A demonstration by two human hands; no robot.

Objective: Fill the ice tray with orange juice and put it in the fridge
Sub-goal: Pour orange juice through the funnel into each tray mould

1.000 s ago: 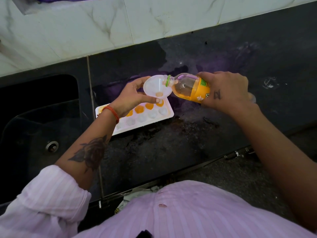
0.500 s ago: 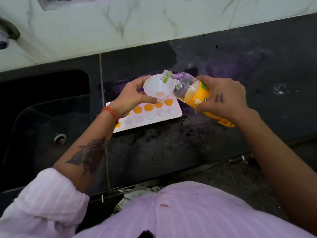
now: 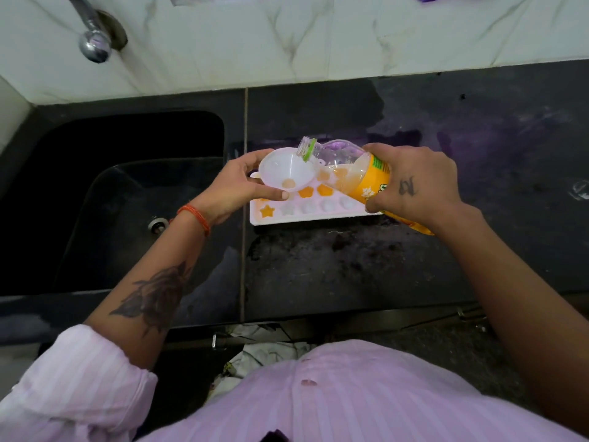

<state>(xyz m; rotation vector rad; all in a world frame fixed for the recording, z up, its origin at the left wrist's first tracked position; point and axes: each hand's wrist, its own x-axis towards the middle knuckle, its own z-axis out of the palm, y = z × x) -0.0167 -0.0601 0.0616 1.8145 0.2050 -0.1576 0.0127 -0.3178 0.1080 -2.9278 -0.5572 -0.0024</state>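
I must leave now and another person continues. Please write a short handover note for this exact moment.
Left hand holds the white plastic funnel over the white ice tray on the black counter.
Right hand grips the clear orange juice bottle, its mouth raised above the funnel rim.
Done: several cells hold juice.
Left: fill the pale front cells, then put the tray in the fridge.

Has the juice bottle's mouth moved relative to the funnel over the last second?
Yes. The juice bottle has tipped back: its mouth, earlier level with the funnel rim and pouring, now points up above the rim, while the left hand holds the funnel over the ice tray.
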